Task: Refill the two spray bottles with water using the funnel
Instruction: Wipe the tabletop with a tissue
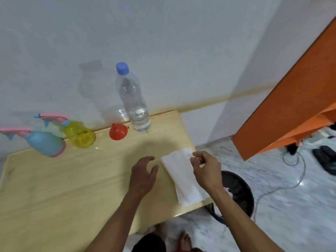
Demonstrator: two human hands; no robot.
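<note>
Both spray bottles, the blue one (45, 143) and the yellow one (80, 132), stand capped at the far left of the table (54, 188); the red funnel (118, 131) lies mouth-down beside the water bottle (134, 100), which is nearly empty, so filling seems finished. The left hand (143, 177) hovers relaxed and holds nothing; the right hand (205, 170) pinches the white cloth (180, 179), which lies at the table's right edge, above a dark bin (238, 190). The middle of the table has free room.

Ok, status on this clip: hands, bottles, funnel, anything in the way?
Left hand open over table. Right hand pinching white cloth. Spray bottles capped, funnel untouched, water bottle capped. Nothing blocking.
</note>
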